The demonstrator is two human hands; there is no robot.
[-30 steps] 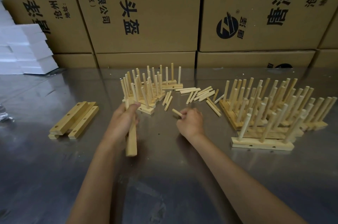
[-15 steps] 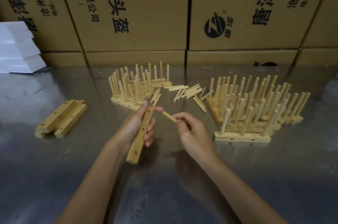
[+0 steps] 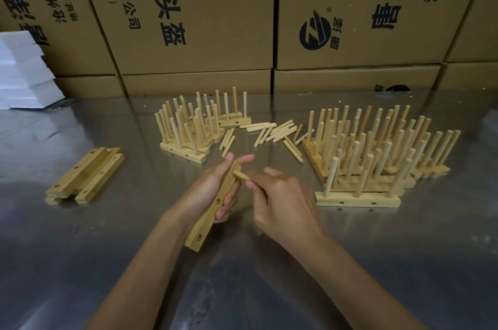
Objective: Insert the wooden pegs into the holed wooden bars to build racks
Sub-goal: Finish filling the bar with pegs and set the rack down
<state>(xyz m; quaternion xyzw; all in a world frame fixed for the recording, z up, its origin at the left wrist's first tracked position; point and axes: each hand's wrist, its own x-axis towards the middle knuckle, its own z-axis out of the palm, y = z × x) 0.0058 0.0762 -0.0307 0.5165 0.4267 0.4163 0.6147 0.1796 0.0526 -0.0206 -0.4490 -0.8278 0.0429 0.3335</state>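
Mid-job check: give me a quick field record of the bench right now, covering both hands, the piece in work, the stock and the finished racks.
left hand: grips a pale holed wooden bar, tilted, above the table
right hand: pinches a short round wooden peg, tip at the bar's top hole
loose pegs: scattered flat at the centre back
spare bars: stacked at the left, no pegs
racks, left group: pegs upright
racks, right group: pegs upright, larger cluster
surface: shiny metal table

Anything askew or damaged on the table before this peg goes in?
Nothing looks damaged. The loose pegs lie scattered at odd angles between the two groups of racks, and the left group sits jumbled, its pegs leaning different ways.
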